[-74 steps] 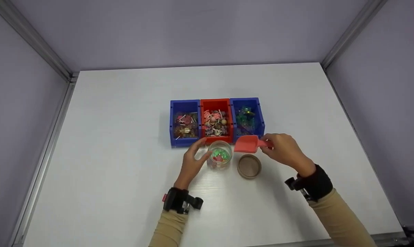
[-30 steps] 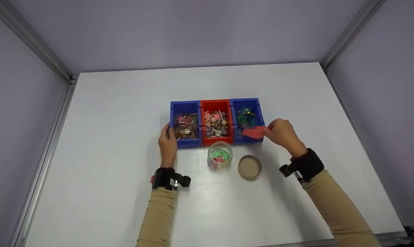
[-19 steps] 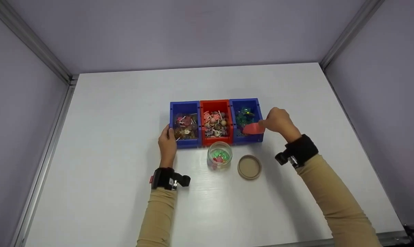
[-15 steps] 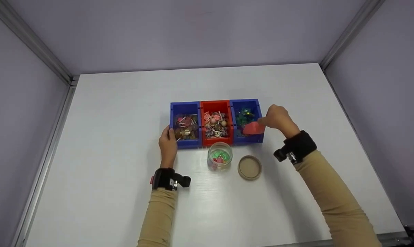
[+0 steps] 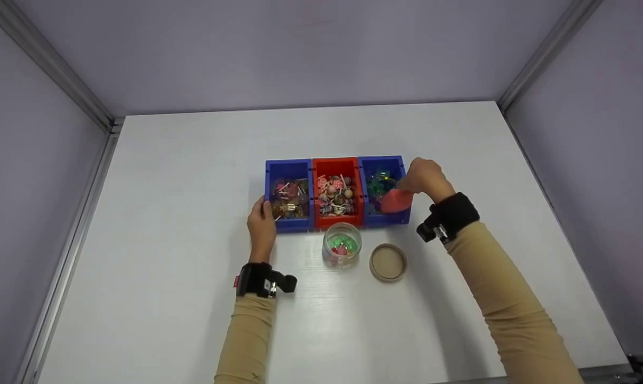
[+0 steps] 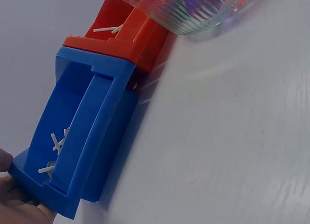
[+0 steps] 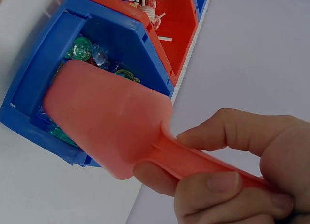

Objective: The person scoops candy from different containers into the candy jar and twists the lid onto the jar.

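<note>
My right hand [image 5: 423, 176] grips a coral-red scoop [image 7: 111, 112] by its handle, thumb and fingers wrapped round it. The scoop's blade points down into the right blue bin [image 7: 29, 83], over green and blue wrapped pieces [image 7: 80, 49]. At the other end of the row, my left hand [image 5: 261, 226] holds the left blue bin [image 6: 92, 132] by its outer side, thumb on the rim and fingers below it. Lollipops with white sticks [image 6: 58, 142] show inside that bin. A clear glass jar [image 5: 342, 261] stands before the row, with green and pink pieces in it.
Between the blue bins sits a red bin [image 5: 335, 162] holding small lollipops. A round beige lid [image 5: 388, 263] lies right of the jar. All stand on a white table [image 5: 167, 240] with grey panels behind and at both sides.
My left hand has gone from beside the jar to the left bin. My right hand has carried the scoop from beside the jar to the right bin, tilting it down into it.
</note>
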A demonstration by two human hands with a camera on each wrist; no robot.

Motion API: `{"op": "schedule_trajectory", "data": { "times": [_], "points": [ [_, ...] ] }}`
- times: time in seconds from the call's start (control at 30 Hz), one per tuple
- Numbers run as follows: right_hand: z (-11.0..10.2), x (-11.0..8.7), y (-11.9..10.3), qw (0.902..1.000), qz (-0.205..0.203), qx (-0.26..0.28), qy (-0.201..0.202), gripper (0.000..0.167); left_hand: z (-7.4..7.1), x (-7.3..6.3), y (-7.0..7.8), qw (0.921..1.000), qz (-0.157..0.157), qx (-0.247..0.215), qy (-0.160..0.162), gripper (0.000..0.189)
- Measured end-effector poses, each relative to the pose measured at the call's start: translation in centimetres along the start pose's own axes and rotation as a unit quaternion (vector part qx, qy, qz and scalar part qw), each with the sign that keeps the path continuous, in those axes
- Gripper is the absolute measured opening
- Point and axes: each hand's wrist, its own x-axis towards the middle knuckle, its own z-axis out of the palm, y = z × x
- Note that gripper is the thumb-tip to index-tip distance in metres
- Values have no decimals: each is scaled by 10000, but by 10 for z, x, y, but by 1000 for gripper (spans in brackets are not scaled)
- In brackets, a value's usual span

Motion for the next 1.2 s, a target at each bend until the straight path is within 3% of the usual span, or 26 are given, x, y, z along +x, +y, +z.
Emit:
{"op": "schedule_trajectory", "data": {
  "times": [0.2, 0.5, 0.9, 1.2],
  "points": [
    [3, 4, -5, 9997, 172, -57, -132, 59, -1, -2, 3, 10000, 29, 69, -26, 41],
    [9, 9, -7, 9991, 373, -74, -207, 57, 2, -2, 3, 9999, -39, -112, -72, 40],
    [19, 6, -6, 9992, 368, -173, 22, 53, 4, -2, 3, 9996, -151, -183, -137, 41],
    [25, 0, -8, 9988, 461, -16, 164, 49, 6, -1, 3, 9998, -48, -197, -21, 39]
  ]
}}
